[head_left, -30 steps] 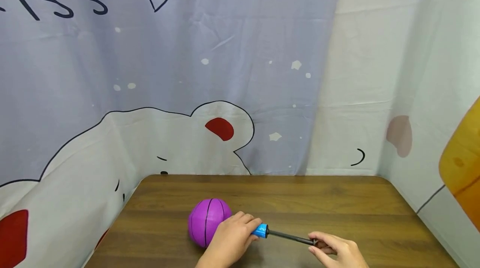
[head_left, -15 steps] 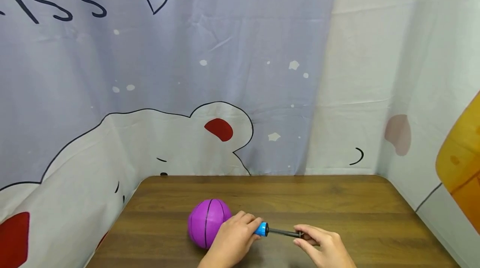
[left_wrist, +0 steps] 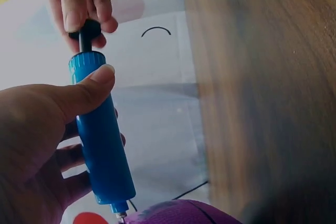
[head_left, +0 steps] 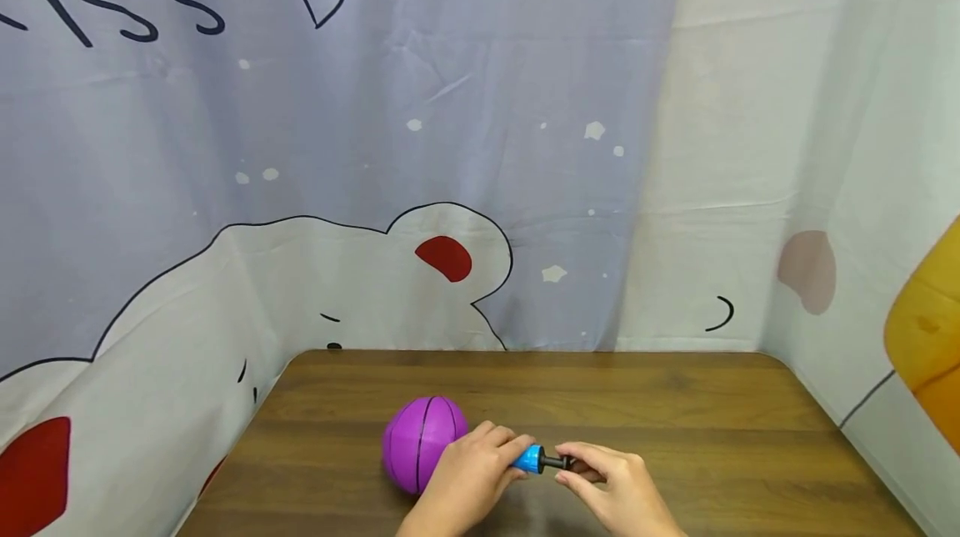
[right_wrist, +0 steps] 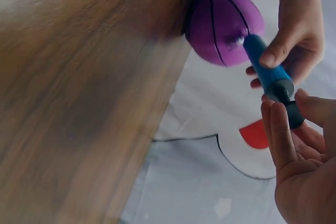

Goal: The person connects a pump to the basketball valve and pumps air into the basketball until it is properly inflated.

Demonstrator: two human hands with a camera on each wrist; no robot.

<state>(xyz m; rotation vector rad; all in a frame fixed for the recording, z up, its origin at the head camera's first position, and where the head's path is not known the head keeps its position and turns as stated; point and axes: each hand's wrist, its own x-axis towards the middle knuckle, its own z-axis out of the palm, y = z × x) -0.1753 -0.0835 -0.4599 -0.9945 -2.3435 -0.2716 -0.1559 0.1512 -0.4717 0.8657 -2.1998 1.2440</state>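
Observation:
A purple ball (head_left: 420,444) with black seam lines sits on the wooden table, just left of my hands. My left hand (head_left: 471,474) grips the blue barrel of a hand pump (left_wrist: 105,145), thumb along one side and fingers round the other. The pump's metal needle tip meets the ball's surface in the left wrist view. With fingertips and thumb, my right hand (head_left: 611,483) pinches the black handle (right_wrist: 294,115) at the pump's other end. Only a short length of black rod shows between barrel and handle.
The brown wooden table (head_left: 712,412) reaches back to a printed curtain (head_left: 555,103) with cartoon shapes. More of the curtain hangs along the left and right sides of the table.
My right hand has moved left toward my left hand, pushing the pump's black rod most of the way into the blue barrel. The left hand and ball hold nearly the same place.

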